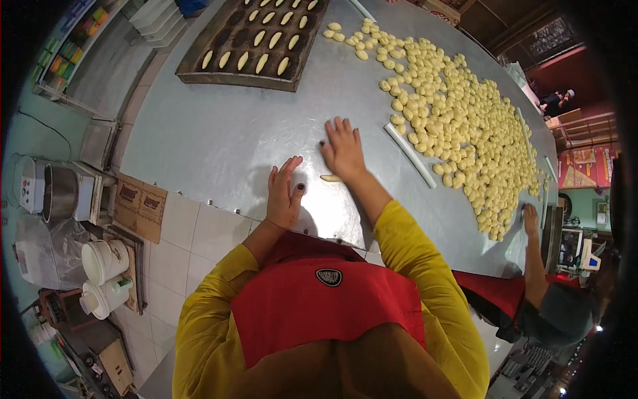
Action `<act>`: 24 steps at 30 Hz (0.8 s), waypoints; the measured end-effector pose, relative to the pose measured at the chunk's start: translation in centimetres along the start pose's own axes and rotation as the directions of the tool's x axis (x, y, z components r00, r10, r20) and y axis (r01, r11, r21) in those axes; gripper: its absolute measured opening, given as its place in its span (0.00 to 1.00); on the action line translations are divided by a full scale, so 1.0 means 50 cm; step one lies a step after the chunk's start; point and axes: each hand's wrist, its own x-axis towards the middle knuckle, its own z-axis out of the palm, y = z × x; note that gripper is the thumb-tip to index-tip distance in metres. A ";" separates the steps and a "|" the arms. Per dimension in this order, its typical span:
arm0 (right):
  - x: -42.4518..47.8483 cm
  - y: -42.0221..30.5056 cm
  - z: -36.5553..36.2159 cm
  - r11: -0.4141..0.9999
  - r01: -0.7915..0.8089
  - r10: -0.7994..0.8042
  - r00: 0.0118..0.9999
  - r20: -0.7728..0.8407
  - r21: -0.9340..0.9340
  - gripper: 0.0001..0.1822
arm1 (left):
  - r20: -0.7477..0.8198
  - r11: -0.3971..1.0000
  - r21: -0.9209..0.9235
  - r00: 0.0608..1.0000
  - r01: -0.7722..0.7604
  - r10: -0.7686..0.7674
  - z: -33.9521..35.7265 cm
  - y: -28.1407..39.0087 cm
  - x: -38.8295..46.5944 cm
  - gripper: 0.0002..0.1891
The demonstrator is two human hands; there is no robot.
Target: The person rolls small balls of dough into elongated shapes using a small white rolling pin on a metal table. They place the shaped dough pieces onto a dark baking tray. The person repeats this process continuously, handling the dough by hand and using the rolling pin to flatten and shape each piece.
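Note:
On the metal table (224, 134) a small shaped piece of dough (330, 178) lies between my hands, close to my right wrist. My right hand (344, 149) is spread palm down just beyond it, with nothing seen in its fingers. To the left of the dough, my left hand (285, 194) is held on edge over the table's near edge, fingers apart and holding nothing. A white rolling rod (410, 155) rests to the right of my right hand. Many yellow dough balls (463, 129) cover the table's right side. Rows of elongated dough pieces lie on a dark baking tray (239, 82) at the far left.
A co-worker's hand (531, 219) reaches over the table's right end. Another white rod (363, 10) lies at the far edge. To the left on the floor are white buckets (104, 262), a flattened cardboard box (141, 207) and a mixer with a metal bowl (61, 192).

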 end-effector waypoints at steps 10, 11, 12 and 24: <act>-0.054 -0.009 -0.109 0.834 -0.205 0.036 0.947 0.319 0.513 0.23 | -0.054 0.908 -0.389 0.980 0.155 -0.190 0.003 -0.008 0.027 0.23; -0.043 -0.011 -0.116 0.646 -0.431 0.191 0.890 0.414 0.629 0.22 | 0.059 0.806 -0.522 0.954 0.280 -0.294 0.001 -0.004 0.043 0.23; -0.040 0.011 -0.097 0.259 -0.482 0.131 0.876 0.464 0.837 0.22 | 0.195 0.670 -0.621 0.908 0.407 -0.370 -0.006 0.013 0.067 0.23; -0.102 0.171 -0.185 0.965 -0.261 0.240 0.921 -0.307 -0.027 0.22 | 0.713 -0.015 -0.693 0.681 0.721 -0.165 -0.082 0.059 0.232 0.18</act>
